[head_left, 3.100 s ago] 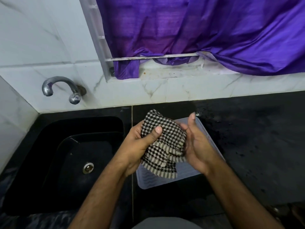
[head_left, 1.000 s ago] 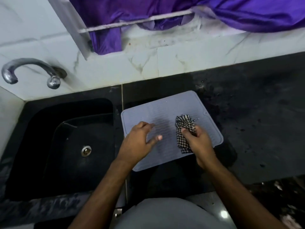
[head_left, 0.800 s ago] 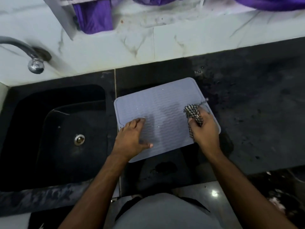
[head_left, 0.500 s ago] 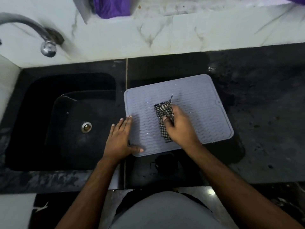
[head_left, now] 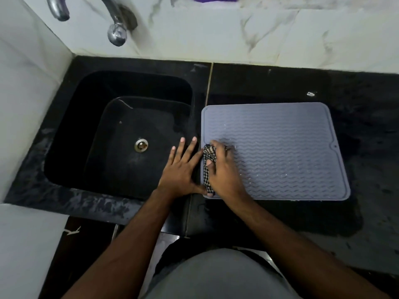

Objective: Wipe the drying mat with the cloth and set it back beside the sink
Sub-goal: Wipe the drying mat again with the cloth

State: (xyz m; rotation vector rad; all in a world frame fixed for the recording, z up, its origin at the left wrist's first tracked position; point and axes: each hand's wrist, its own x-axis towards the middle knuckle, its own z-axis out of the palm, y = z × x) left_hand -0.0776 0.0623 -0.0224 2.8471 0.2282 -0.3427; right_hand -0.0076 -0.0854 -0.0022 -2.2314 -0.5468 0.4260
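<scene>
Lying flat on the black worktop (head_left: 367, 130) beside the sink (head_left: 71, 134), the ribbed grey drying mat (head_left: 280, 147) carries the right hand (head_left: 224, 169), gripping a checked cloth (head_left: 208, 162); the left hand (head_left: 181, 167) spreads flat.

3 s ago both hands held the cloth (head_left: 207, 165) bunched up above the mat (head_left: 278, 152). Since then the right hand (head_left: 223, 171) took it alone, pressed it to the mat and swept it: right edge at 0.8 s ago, mid-mat at 0.5 s, now at the left edge by the sink (head_left: 121, 134). Left hand (head_left: 180, 169) let go, lay flat on the mat's left part, then slid off; now on the sink rim, fingers straight, thumb touching the mat's near-left corner.
</scene>
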